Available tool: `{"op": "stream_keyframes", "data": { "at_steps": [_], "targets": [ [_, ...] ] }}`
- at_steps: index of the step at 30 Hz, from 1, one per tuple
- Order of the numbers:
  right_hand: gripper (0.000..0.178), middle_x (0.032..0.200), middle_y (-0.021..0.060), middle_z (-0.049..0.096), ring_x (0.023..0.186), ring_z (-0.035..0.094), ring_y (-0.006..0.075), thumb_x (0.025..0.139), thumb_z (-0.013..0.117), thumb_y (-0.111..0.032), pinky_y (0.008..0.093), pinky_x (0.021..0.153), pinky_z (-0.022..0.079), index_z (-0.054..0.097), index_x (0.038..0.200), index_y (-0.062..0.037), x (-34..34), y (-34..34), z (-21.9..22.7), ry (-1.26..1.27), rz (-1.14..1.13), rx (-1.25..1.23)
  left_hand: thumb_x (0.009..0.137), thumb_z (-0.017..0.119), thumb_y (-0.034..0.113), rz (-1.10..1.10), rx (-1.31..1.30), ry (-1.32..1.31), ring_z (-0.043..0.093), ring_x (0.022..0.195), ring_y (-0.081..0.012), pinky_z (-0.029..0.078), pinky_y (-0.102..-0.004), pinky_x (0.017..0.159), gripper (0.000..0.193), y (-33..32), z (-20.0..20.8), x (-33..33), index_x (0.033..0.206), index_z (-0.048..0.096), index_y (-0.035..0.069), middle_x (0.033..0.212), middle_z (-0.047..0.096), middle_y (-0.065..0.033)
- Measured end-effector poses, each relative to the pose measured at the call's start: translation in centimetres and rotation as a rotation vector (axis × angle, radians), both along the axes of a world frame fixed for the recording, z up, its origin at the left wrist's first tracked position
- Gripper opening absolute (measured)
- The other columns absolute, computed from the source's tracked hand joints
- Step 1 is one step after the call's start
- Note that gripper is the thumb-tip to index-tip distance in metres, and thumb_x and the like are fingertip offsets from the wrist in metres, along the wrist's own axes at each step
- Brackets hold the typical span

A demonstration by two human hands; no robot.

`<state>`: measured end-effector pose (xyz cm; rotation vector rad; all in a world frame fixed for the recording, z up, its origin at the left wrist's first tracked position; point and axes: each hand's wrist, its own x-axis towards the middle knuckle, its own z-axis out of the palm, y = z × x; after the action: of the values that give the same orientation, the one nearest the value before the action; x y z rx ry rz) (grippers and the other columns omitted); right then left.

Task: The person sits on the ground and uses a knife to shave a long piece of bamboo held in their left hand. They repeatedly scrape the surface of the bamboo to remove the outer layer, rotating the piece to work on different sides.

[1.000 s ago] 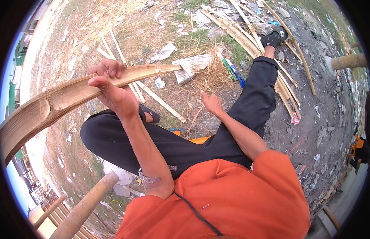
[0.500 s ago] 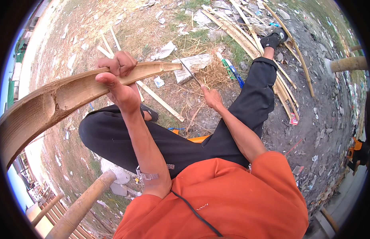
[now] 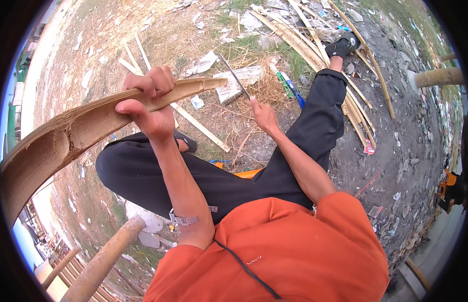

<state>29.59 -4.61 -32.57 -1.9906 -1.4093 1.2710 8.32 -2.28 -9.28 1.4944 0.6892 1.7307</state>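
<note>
1. Split bamboo spans the left side, firmly wrapped by the left hand's fingers and thumb.
2. The right hand clasps a thin blade just beside the bamboo's tip.
3. Beneath that tip, a whitish block sits on littered, grassy outdoor ground, straw alongside.
4. Farther, pale strips crowd the right foot; a curved stick lies beyond.

Small white lettering on orange shirt, too small to read; no text legible.
</note>
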Motion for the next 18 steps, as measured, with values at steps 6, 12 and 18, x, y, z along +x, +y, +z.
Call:
{"op": "stream_keyframes", "data": {
  "at_steps": [6,12,18],
  "targets": [
    [0.075,0.057,0.0187,0.056,0.063,0.06,0.0313,0.088,0.039,-0.063,0.0433,0.065,0.045,0.056,0.059,0.0043,0.7,-1.9,-6.7,0.032,-0.113,-0.133,0.088,0.031,0.069,-0.049,0.019,0.008,0.018,0.056,-0.013,0.019,-0.03,0.055,0.058,0.6,0.6,1.1,0.072,0.029,0.013,0.059,0.021,0.0017],
    [0.077,0.082,0.034,0.062,0.087,0.063,0.0431,0.087,0.038,-0.062,0.0473,0.081,0.046,0.066,0.078,0.009,1.1,-0.1,-1.8,-0.014,-0.047,-0.072,0.088,0.031,0.069,0.003,0.01,-0.016,0.018,0.056,-0.013,0.019,-0.0299,0.054,0.059,-0.1,0.0,-0.3,0.071,0.029,0.012,0.059,0.021,0.0016],
    [0.068,0.088,0.0277,0.064,0.091,0.063,0.0406,0.088,0.04,-0.06,0.0434,0.082,0.048,0.068,0.078,0.0006,0.2,-0.4,-1.6,-0.141,0.074,-0.162,0.088,0.03,0.069,-0.024,0.01,-0.024,0.018,0.055,-0.0132,0.02,-0.0301,0.054,0.059,0.3,-0.2,0.1,0.072,0.029,0.012,0.059,0.021,0.0014]
  ]
}}
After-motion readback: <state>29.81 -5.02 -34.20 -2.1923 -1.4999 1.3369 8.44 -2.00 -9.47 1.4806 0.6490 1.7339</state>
